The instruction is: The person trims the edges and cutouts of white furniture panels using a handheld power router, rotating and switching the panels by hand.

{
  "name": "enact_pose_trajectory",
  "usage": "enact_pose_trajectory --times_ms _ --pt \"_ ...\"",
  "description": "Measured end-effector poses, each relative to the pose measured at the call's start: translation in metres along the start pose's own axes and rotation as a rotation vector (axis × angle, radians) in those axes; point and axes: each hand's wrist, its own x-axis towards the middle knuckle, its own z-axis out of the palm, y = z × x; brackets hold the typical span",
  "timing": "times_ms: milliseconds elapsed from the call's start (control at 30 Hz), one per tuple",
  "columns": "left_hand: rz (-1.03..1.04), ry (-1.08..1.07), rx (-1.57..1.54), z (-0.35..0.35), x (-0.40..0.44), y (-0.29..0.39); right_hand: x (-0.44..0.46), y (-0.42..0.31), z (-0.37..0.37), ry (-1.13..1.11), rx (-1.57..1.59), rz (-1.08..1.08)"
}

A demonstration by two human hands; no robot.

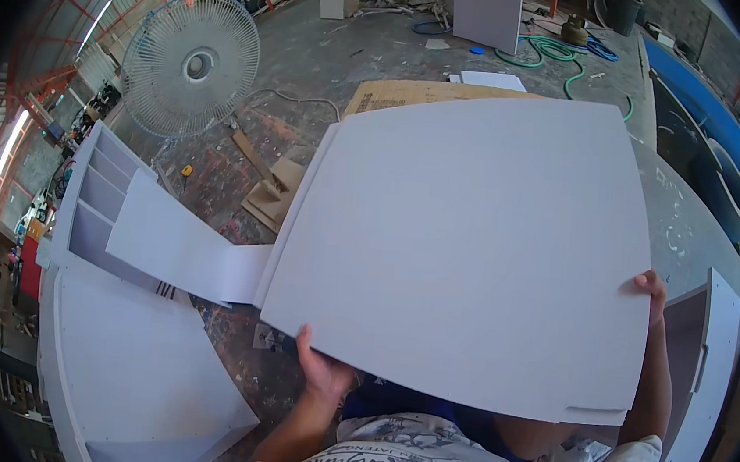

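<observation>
Basically, left hand (324, 373) gripped white panel (474, 249) by bottom edge, thumb on top; right hand (655, 296) gripped its right edge. Panel filled frame centre, face toward camera, long axis unclear.

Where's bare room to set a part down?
Floor between fan and upright panel; grey surface between held panel and blue piece. Crowded: left of the held panel (wooden pieces, white units), around the green hose.

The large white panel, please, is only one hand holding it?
No, the left hand and right hand both grip the white panel at its edges.
</observation>
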Motion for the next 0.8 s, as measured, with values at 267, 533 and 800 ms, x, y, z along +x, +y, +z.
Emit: enact_pose_trajectory --times_ms 267,533,800 --pt "-0.157 -0.026 0.142 0.073 0.147 0.005 -0.018 -0.009 -0.002 0.420 0.108 -0.036" --pt "-0.432 -0.538 0.588 0.113 0.189 -0.022 0.031 -0.016 0.067 0.589 0.197 -0.019" --pt "0.774 -1.104 1.586 0.150 0.183 -0.115 0.084 -0.065 0.108 0.641 0.175 -0.067"
